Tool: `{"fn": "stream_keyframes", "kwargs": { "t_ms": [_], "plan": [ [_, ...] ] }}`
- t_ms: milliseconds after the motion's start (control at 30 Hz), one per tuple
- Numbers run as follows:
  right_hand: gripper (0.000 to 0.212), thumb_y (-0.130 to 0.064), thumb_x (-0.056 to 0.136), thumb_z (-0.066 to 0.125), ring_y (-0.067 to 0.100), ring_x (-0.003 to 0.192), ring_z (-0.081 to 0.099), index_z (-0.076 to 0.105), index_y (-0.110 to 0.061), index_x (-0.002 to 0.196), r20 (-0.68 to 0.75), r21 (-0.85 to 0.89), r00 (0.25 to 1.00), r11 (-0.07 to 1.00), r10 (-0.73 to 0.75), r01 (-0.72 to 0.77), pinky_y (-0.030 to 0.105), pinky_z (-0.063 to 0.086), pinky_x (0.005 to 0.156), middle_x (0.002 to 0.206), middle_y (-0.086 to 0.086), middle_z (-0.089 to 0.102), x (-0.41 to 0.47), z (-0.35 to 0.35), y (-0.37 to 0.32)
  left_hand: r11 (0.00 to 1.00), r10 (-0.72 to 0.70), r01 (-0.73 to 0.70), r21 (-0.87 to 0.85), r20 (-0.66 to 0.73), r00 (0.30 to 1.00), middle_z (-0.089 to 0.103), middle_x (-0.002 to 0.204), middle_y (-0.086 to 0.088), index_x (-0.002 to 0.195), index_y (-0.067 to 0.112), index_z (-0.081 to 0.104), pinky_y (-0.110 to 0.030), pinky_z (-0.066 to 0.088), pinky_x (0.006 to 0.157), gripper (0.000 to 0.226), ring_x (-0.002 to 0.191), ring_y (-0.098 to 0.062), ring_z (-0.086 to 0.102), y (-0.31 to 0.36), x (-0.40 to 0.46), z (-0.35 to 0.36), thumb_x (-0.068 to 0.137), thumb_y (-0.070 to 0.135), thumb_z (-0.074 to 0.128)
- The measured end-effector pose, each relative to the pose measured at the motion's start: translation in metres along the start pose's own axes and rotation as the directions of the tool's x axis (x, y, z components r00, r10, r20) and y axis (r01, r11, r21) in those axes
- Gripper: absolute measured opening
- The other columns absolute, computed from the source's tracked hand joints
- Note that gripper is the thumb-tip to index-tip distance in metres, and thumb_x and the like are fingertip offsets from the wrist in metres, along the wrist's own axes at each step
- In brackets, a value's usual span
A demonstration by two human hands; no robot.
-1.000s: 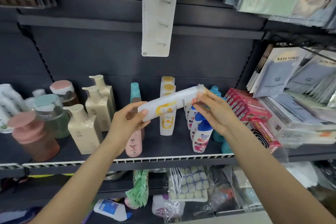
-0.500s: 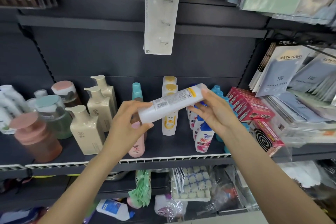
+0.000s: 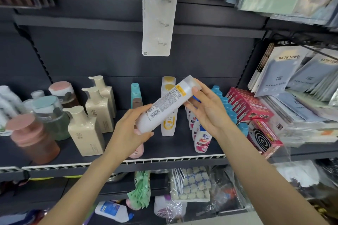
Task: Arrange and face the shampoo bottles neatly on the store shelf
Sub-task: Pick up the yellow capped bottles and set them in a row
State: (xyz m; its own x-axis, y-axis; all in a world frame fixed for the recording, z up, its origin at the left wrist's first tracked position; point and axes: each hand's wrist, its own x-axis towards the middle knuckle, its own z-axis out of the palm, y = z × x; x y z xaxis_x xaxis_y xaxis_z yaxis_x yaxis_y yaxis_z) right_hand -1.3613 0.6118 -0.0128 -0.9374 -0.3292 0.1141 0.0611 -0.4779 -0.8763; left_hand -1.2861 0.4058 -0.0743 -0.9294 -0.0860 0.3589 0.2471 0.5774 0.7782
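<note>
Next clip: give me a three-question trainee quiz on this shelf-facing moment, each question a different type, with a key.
1. True or false: the white shampoo bottle held in both hands shows its barcode side to the camera.
2. Which hand holds the bottle's lower end? A) left hand B) right hand C) neither
3. Fill in: the three cream pump bottles stand on the shelf to the ____ of the held bottle.

Key: 1 true; 2 A; 3 left.
</note>
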Motion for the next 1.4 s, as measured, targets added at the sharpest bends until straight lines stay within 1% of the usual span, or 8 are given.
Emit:
{"fn": "stream_keyframes", "kwargs": {
  "t_ms": [233,367,500,767,967,1100,1233,1400],
  "plan": [
    [0.032,-0.006,0.088,0.06,0.02,0.102,0.065,0.054,-0.014,0.119,-0.013,-0.146,0.998,0.988,0.056,-0.057,0.04,0.056,0.087,0.103,0.005,0.068,0.003,-0.002,0.003,0.966,-0.152,0.192,-0.172,0.222,0.963,0.062,0.117,0.012,0.122,0.043,0.052,-0.028,0.049,0.093,0.069,0.106,-0.008,0.059,-0.004,0.002,-0.003,0.072,0.003,0.075],
    [0.028,-0.006,0.087,0.062,0.02,0.094,0.067,0.052,-0.013,0.111,-0.049,-0.122,0.998,0.992,0.028,-0.034,0.037,0.058,0.078,0.093,0.002,0.071,0.006,0.002,0.005,0.947,-0.16,0.24,-0.213,0.336,0.928,0.065,0.113,0.012,0.114,0.044,0.053,-0.018,0.048,0.089,0.058,0.102,-0.001,0.061,0.0,0.003,0.001,0.076,0.005,0.073],
    [0.027,-0.011,0.085,0.066,0.015,0.091,0.068,0.057,-0.018,0.109,-0.112,-0.277,0.993,0.961,-0.042,0.009,0.033,0.059,0.071,0.09,-0.001,0.07,0.008,0.006,0.004,0.959,-0.155,0.211,-0.19,0.272,0.95,0.064,0.114,0.012,0.119,0.03,0.056,-0.01,0.047,0.081,0.05,0.102,-0.002,0.06,0.004,0.008,0.011,0.077,0.011,0.074],
    [0.036,-0.011,0.089,0.061,0.018,0.102,0.066,0.057,-0.013,0.124,0.002,-0.365,1.0,0.931,-0.027,0.026,0.035,0.057,0.08,0.107,0.003,0.07,0.014,-0.009,-0.006,0.809,-0.232,0.392,-0.437,0.376,0.897,0.069,0.108,0.002,0.117,0.021,0.059,-0.024,0.056,0.075,0.034,0.097,-0.008,0.066,0.003,0.011,0.012,0.085,0.01,0.064],
    [0.031,-0.006,0.082,0.069,0.015,0.092,0.069,0.06,-0.017,0.11,-0.087,-0.492,0.991,0.869,-0.098,0.042,0.029,0.059,0.07,0.104,0.003,0.069,0.022,-0.007,0.015,0.985,-0.169,0.17,0.012,0.185,0.968,0.064,0.114,0.01,0.119,0.025,0.06,-0.022,0.049,0.09,0.035,0.101,-0.002,0.06,-0.022,0.022,0.014,0.085,0.021,0.068],
    [0.039,-0.008,0.075,0.076,-0.006,0.078,0.063,0.056,-0.019,0.106,-0.034,-0.716,0.985,0.692,-0.17,0.095,0.011,0.049,0.062,0.095,-0.011,0.064,0.03,-0.015,0.039,0.857,-0.071,-0.001,0.515,0.12,0.99,0.054,0.129,0.001,0.132,0.021,0.051,-0.037,0.041,0.096,0.042,0.118,-0.022,0.046,-0.049,0.022,0.006,0.091,0.025,0.058],
    [0.041,-0.01,0.075,0.076,-0.002,0.077,0.057,0.055,-0.022,0.108,-0.011,-0.863,0.995,0.503,-0.098,0.04,0.004,0.044,0.062,0.09,-0.021,0.056,0.036,-0.031,0.065,0.78,-0.092,-0.056,0.623,0.203,0.975,0.046,0.142,0.002,0.137,0.022,0.046,-0.037,0.038,0.103,0.047,0.129,-0.022,0.039,-0.068,0.021,0.004,0.091,0.025,0.057],
    [0.042,-0.007,0.074,0.076,-0.001,0.082,0.058,0.058,-0.018,0.11,-0.005,-0.896,0.999,0.443,0.033,-0.019,0.013,0.048,0.074,0.1,-0.011,0.061,0.038,-0.052,0.084,0.789,-0.077,-0.08,0.609,0.226,0.971,0.041,0.146,0.004,0.141,0.021,0.041,-0.03,0.03,0.108,0.052,0.132,-0.019,0.034,-0.073,0.02,0.004,0.092,0.025,0.056]
  ]
}}
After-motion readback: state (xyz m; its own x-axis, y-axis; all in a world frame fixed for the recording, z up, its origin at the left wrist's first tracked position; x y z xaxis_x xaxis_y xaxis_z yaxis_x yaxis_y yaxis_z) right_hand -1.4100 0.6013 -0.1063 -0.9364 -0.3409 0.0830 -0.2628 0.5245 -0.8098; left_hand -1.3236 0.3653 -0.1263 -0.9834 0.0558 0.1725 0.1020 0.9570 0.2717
